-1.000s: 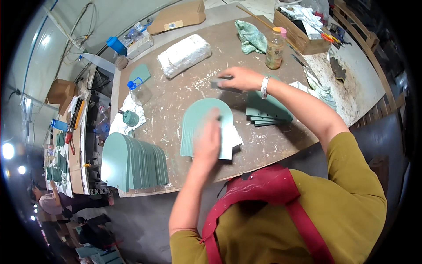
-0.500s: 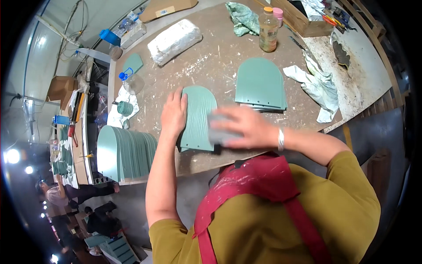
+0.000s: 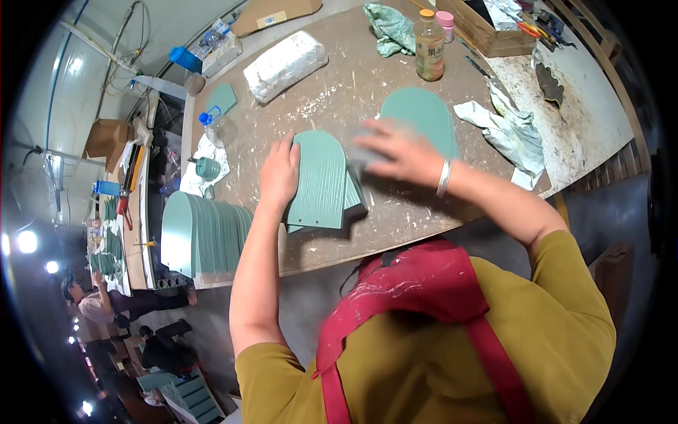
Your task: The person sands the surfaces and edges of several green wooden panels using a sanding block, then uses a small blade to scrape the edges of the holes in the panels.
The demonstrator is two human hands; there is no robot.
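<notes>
A green panel (image 3: 318, 180) with a rounded top, grooved grain and small holes along its straight end lies on the worktable, over another green piece (image 3: 354, 192) that sticks out at its right. My left hand (image 3: 280, 173) grips the panel's left edge, fingers along its side. Held off to the right of the panel, my right hand (image 3: 408, 154) has its fingers round a grey sanding pad (image 3: 364, 150), blurred by motion. Just beyond that hand rests another rounded green panel (image 3: 418, 113), its lower part hidden by my hand and forearm.
A row of upright green panels (image 3: 205, 233) stands at the table's left front edge. A white wrapped bundle (image 3: 286, 67), a bottle (image 3: 429, 49), a crumpled cloth (image 3: 505, 134) and a wooden box (image 3: 494, 42) lie farther back. Other people (image 3: 106, 304) are at the far left.
My right hand has moved away from the panel, up and to the right, with the grey pad. The lower green piece now shows at the panel's right. My left hand keeps its hold.
</notes>
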